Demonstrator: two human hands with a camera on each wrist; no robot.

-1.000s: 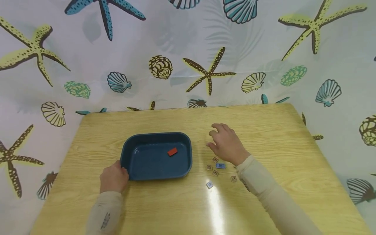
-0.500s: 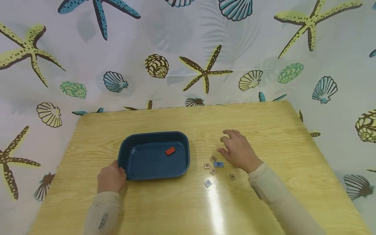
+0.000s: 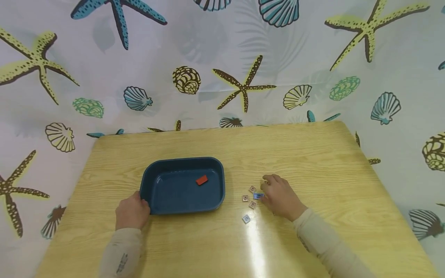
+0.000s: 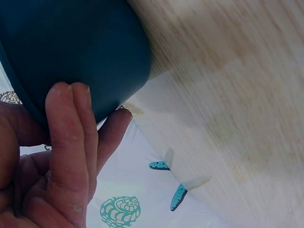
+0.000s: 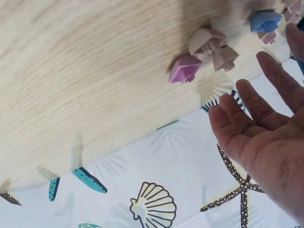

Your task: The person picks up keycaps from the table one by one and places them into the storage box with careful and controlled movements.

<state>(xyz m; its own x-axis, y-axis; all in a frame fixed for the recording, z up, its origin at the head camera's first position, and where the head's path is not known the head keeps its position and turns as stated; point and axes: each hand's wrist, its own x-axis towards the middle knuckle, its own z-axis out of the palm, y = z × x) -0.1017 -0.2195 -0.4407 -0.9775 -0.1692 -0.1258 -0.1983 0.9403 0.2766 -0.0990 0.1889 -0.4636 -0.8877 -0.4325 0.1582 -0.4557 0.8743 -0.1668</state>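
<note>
My left hand (image 3: 132, 211) grips the near left corner of the blue tray (image 3: 182, 211); in the left wrist view its fingers (image 4: 69, 137) lie along the tray's outer wall (image 4: 114, 57). A small red block (image 3: 201, 180) lies inside the tray. My right hand (image 3: 282, 196) hovers over the small pieces right of the tray, fingers relaxed and apart, holding nothing visible. Beside its fingertips is a blue piece (image 3: 258, 196). In the right wrist view, a pink piece (image 5: 185, 70), brownish pieces (image 5: 207, 42) and the blue piece (image 5: 265, 21) lie near that hand (image 5: 266, 128).
Small beige square pieces (image 3: 245, 198) lie between the tray and my right hand, with a whitish one (image 3: 246, 219) nearer the front. The wooden table (image 3: 194, 247) meets a sheet (image 3: 156, 69) patterned with shells and starfish behind it.
My right hand has moved right, then down toward the small pieces, and now covers some of them. The left hand keeps its grip on the tray.
</note>
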